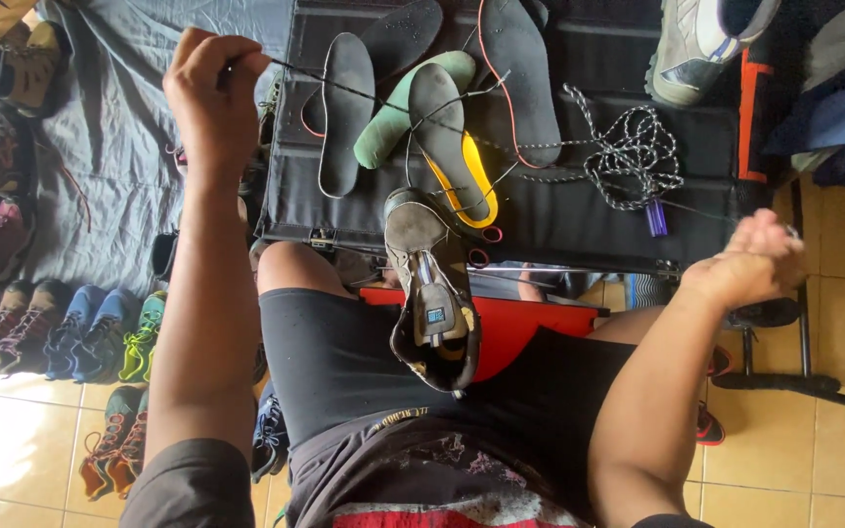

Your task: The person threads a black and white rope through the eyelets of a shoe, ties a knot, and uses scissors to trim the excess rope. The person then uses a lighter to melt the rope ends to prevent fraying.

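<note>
Head view, looking down at your lap. Your left hand (212, 83) is raised above and to the left of the shoe (432, 288), its fingers pinched tight on a thin dark thread (344, 90). The thread runs taut from that pinch, down and to the right across the insoles, toward the shoe. Your right hand (750, 262) is held out to the right of the shoe, fingers curled in toward the palm; whether it grips the other end of the thread cannot be told, since the fingertips are turned away.

The shoe rests between your thighs, just below the edge of the black mat (579, 210), heel end toward you and opening facing up, so that its grey lining shows.

On the mat above the shoe lie several loose insoles: a black one with a yellow heel (454, 147) nearest to it, a green one (398, 112) partly under that, a dark one with a pale rim (346, 108) to the left, and a dark one with a red edge (520, 73) to the right. A coiled speckled lace (633, 152) lies up and to the right of the shoe, and a grey sneaker (701, 44) beyond it. Rows of shoes (51, 332) stand on the floor well to the left of the shoe.
</note>
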